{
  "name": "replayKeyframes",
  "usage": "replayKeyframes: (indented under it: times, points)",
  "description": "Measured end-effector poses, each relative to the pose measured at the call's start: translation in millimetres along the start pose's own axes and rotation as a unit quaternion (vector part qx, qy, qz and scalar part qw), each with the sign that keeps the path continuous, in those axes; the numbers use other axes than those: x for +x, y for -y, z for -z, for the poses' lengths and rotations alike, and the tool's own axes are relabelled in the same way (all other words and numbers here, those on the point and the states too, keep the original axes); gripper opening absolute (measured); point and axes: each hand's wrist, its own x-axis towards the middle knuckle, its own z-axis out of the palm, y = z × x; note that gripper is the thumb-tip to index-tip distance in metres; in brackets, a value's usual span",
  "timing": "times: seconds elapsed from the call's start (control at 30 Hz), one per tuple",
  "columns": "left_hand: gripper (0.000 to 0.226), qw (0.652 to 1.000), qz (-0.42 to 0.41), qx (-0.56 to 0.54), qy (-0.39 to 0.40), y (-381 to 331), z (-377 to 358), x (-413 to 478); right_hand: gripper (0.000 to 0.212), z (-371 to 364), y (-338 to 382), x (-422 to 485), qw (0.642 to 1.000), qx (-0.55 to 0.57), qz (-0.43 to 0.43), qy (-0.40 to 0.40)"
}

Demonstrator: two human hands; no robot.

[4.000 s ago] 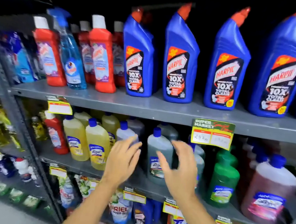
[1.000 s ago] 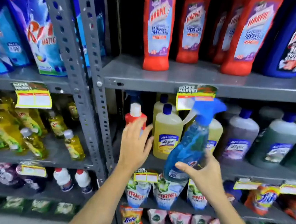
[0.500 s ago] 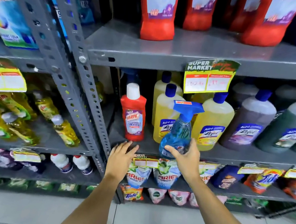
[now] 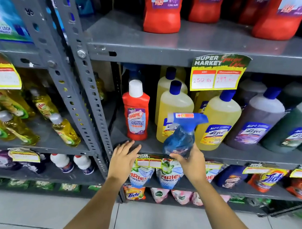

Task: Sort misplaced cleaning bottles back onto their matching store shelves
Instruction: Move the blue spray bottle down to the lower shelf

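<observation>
Since half a second ago, the blue spray bottle [image 4: 180, 135] has come lower and nearer the front lip of the middle shelf [image 4: 253, 157], and the left hand [image 4: 124, 158] has slid slightly right along that lip.

Edges and room: the spray bottle's base is at or just above the shelf's front edge; contact cannot be confirmed. Directly behind it stand yellow cleaner bottles [image 4: 219, 121], close-packed, with purple and green bottles further right. A red Harpic bottle [image 4: 136, 113] stands upright at the left of the same shelf. Bare shelf surface shows between the red bottle and the nearest yellow bottle, and between the red bottle and the perforated grey upright [image 4: 86, 89]. A yellow price tag [image 4: 217, 74] hangs from the upper shelf [image 4: 153, 48], above and behind the sprayer head. Larger red bottles [image 4: 163, 10] stand on that upper shelf.

Hand pose: the right hand [image 4: 190, 166] grips the spray bottle low on its body, thumb across the front, fingers wrapped behind; the bottle is upright, its nozzle pointing left. The left hand is empty, palm down, fingers spread and extended, fingertips at the shelf edge just below the red bottle, not touching it. Both forearms reach forward from below.
</observation>
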Motion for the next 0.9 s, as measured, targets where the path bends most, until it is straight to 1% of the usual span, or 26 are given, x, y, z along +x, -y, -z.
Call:
replayKeyframes:
  times: [0.1,0.17,0.3,0.47,0.53,0.67,0.8,0.9]
  points:
    - [0.047,1.000,0.003,-0.006,-0.006,0,-1,-1,0.062,2,6,17,0.999,-0.020,-0.021,0.037]
    - [0.045,1.000,0.009,-0.007,-0.004,-1,0,-1,0.063,1,8,25,0.998,-0.022,-0.042,0.049]
    - [0.042,1.000,0.011,-0.006,-0.001,-2,1,0,0.063,-3,8,25,0.998,-0.021,-0.046,0.028]
    - [0.041,1.000,0.010,0.003,-0.002,-3,3,-1,0.067,-2,11,19,0.999,0.008,-0.030,0.017]
    - [0.040,1.000,0.008,0.004,-0.003,-3,3,0,0.073,-4,8,16,1.000,0.002,-0.016,0.017]
    - [0.039,1.000,0.009,0.007,0.000,-3,3,0,0.095,-12,1,6,1.000,0.015,-0.003,0.013]
    - [0.040,1.000,0.008,0.004,-0.001,-4,4,0,0.096,-18,5,-1,0.999,0.022,0.002,-0.025]
    - [0.037,1.000,0.007,-0.001,0.003,-3,5,0,0.101,-18,13,-1,0.999,0.022,0.011,-0.022]
